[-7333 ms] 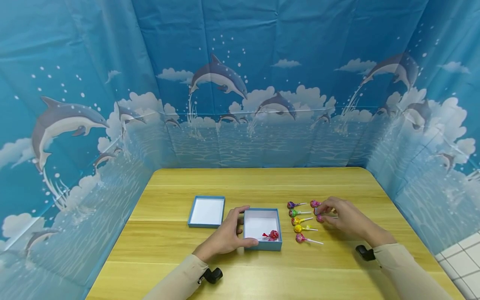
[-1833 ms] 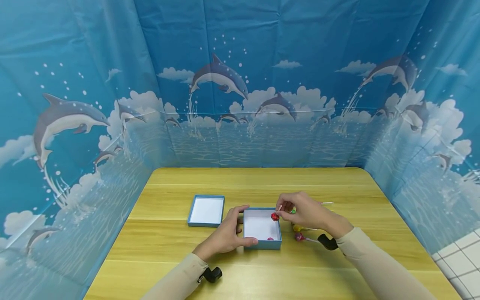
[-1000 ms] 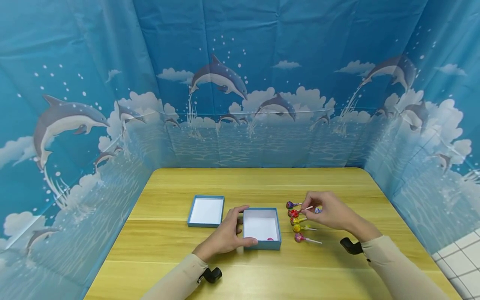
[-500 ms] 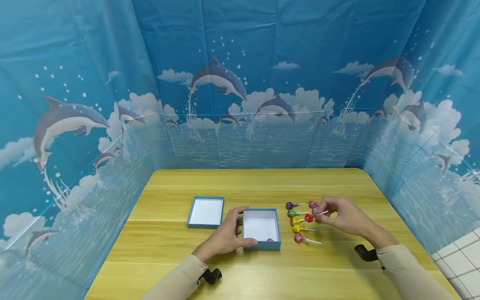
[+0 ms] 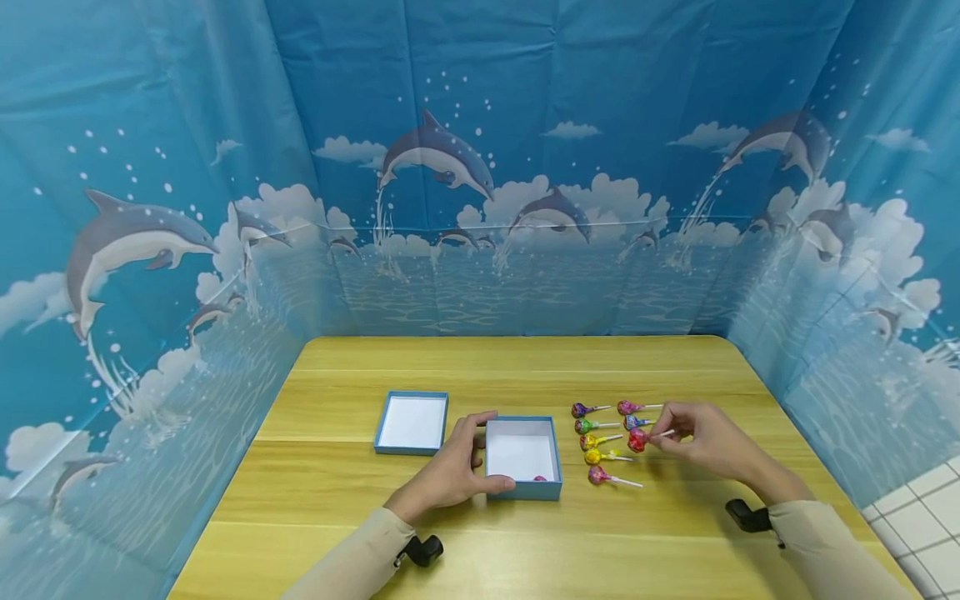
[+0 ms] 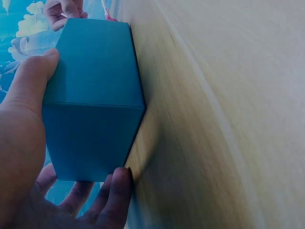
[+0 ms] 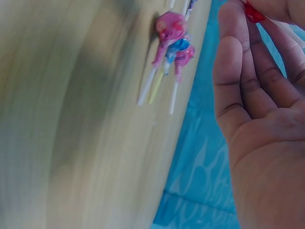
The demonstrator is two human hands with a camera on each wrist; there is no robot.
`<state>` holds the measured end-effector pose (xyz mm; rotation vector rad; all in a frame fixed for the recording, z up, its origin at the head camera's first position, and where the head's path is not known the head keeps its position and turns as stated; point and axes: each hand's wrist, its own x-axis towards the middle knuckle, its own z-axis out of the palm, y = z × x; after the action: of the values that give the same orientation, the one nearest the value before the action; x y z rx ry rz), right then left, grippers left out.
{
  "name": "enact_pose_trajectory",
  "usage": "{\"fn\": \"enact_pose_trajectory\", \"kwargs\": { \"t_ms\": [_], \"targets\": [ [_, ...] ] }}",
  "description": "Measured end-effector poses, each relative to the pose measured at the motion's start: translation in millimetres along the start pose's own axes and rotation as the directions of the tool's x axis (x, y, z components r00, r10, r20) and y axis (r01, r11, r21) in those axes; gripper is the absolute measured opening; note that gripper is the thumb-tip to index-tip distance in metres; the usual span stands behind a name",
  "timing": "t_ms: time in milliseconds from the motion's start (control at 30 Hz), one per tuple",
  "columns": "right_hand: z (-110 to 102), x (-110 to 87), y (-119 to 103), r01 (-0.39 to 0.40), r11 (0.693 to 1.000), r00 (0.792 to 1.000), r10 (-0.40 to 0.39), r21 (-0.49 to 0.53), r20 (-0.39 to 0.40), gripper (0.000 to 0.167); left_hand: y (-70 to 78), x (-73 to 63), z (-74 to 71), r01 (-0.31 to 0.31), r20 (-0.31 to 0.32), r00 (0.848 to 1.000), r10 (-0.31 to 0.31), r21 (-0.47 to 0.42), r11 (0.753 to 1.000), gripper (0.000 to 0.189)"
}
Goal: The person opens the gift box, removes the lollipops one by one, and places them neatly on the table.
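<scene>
In the head view my left hand [image 5: 448, 471] grips the left side of an open blue box [image 5: 525, 491], thumb on the near wall, fingers round the far side. The left wrist view shows the box [image 6: 95, 67] standing on the table. A bit of pink wrapper [image 5: 540, 478] shows inside, mostly hidden by the near wall. My right hand [image 5: 708, 442] pinches a red lollipop [image 5: 637, 440] by its stick over the right-hand column of lollipops. Beside it lie a blue lollipop [image 5: 633, 422] and a pink lollipop [image 5: 627, 407]. The right wrist view shows a red wrapper [image 7: 254, 13] at the fingertips.
Left of the box lies its blue-rimmed lid [image 5: 412, 423], white inside up. Between box and right hand is a column of purple [image 5: 579, 410], green [image 5: 582, 426], yellow [image 5: 594, 457] and pink lollipops [image 5: 597, 475]. A dolphin-print curtain [image 5: 480, 275] surrounds the wooden table [image 5: 337, 492].
The red lollipop lay in the box at first. My right hand then held it over the box's right edge and has carried it right, to the second column. The left hand stays on the box.
</scene>
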<state>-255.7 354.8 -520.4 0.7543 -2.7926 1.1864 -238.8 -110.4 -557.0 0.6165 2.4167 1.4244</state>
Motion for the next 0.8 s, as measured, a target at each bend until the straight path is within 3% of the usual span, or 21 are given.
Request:
{"fn": "enact_pose_trajectory", "kwargs": {
  "t_ms": [267, 567, 800],
  "targets": [
    [4, -3.5, 15, -0.045, 0.999, 0.999, 0.045, 0.002, 0.005, 0.017, -0.2, 0.3, -0.1, 0.004, 0.0, 1.0, -0.004, 0.005, 1.0, 0.107],
    [5, -7.4, 27, -0.061, 0.998, 0.996, 0.059, 0.02, 0.073, 0.009, 0.8, 0.5, -0.4, -0.002, 0.001, 1.0, 0.002, 0.008, 1.0, 0.108],
    [5, -9.3, 38, -0.099, 0.993, 0.99, 0.105, -0.065, 0.092, 0.01, 1.4, 0.0, 0.2, 0.006, 0.003, 1.0, -0.006, 0.002, 1.0, 0.108]
  ]
}}
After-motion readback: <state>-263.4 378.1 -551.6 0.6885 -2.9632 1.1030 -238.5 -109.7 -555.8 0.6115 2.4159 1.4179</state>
